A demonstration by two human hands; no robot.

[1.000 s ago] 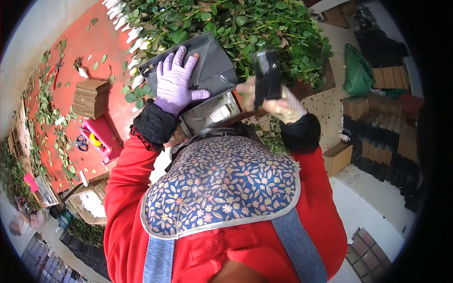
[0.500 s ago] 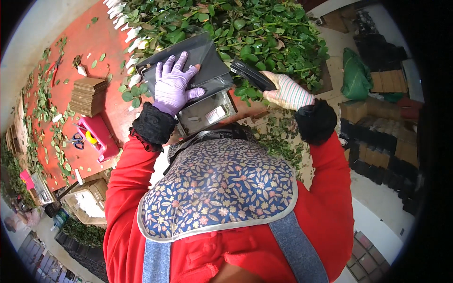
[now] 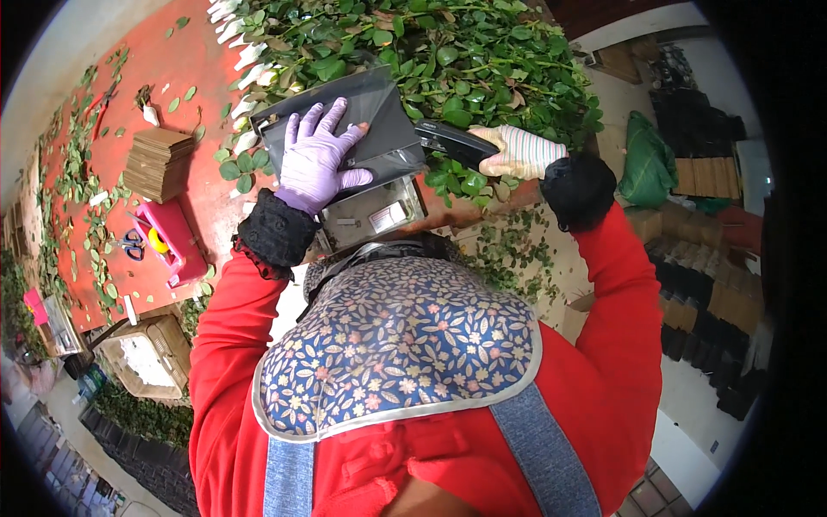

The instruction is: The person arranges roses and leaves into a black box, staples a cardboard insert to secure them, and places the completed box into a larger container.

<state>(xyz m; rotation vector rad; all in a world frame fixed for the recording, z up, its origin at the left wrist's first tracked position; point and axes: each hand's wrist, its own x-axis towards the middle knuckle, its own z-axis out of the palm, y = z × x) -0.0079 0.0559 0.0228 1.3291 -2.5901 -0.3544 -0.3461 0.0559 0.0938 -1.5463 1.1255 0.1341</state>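
Note:
My left hand (image 3: 317, 157), in a lavender glove, lies flat with fingers spread on a dark grey plastic sheet (image 3: 386, 125). The sheet is folded over and has a glossy surface; what it covers is hidden. My right hand (image 3: 522, 153), in a cream glove with coloured stripes, is wrapped round a black stapler (image 3: 457, 144). The stapler's front end is at the right edge of the sheet; whether its jaws bite the sheet I cannot tell. Below the sheet, a shallow grey tray (image 3: 412, 191) holds a small white-and-red box (image 3: 388, 216).
Leafy rose stems (image 3: 482, 60) with white-wrapped heads are heaped at the far side of the red table (image 3: 194, 60). On the left are stacked cardboard pieces (image 3: 158, 164), a pink holder (image 3: 177, 246), and scissors (image 3: 133, 245). A plastic basket (image 3: 164, 345) stands below the table edge.
My right hand has moved slightly left with the stapler, bringing its front end onto the sheet's edge. My left hand stays flat on the sheet. The view has shifted a little.

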